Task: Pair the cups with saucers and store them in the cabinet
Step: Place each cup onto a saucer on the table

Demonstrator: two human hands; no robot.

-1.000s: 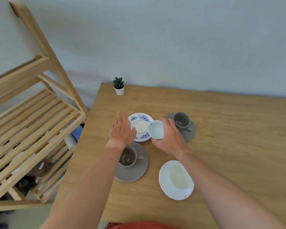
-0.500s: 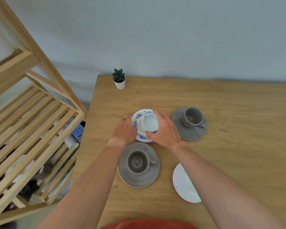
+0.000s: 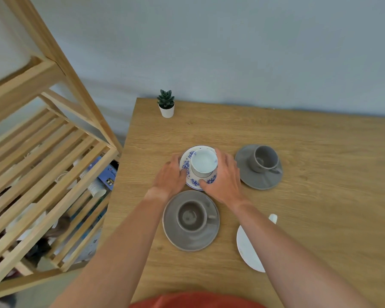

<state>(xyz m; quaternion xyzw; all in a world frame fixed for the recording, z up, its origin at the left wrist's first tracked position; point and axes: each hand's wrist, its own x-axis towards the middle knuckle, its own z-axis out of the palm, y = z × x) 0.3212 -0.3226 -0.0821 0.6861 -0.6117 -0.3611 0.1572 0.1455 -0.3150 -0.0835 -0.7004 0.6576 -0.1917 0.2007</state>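
A white cup with blue flowers point(image 3: 203, 162) stands upright on the blue-flowered saucer point(image 3: 187, 167) in the middle of the table. My right hand point(image 3: 223, 180) holds the cup from its right side, thumb at the front and fingers curled behind. My left hand point(image 3: 170, 177) rests on the saucer's left rim with fingers fairly straight. A grey-brown cup point(image 3: 190, 216) sits on its grey-brown saucer point(image 3: 191, 241) just in front. A grey cup point(image 3: 265, 158) on a grey saucer point(image 3: 257, 181) stands to the right. A white saucer point(image 3: 246, 252) lies partly under my right forearm.
A slatted wooden shelf unit point(image 3: 42, 174) stands left of the wooden table point(image 3: 320, 207), with white cups and a blue box seen through its slats. A small potted succulent point(image 3: 166, 103) is at the table's far left corner. A small white piece point(image 3: 273, 218) shows beside my right forearm.
My right hand has brought the white cup leftward and set it down upright on the flowered saucer. My left hand has settled at that saucer's left rim. The view has tilted down.
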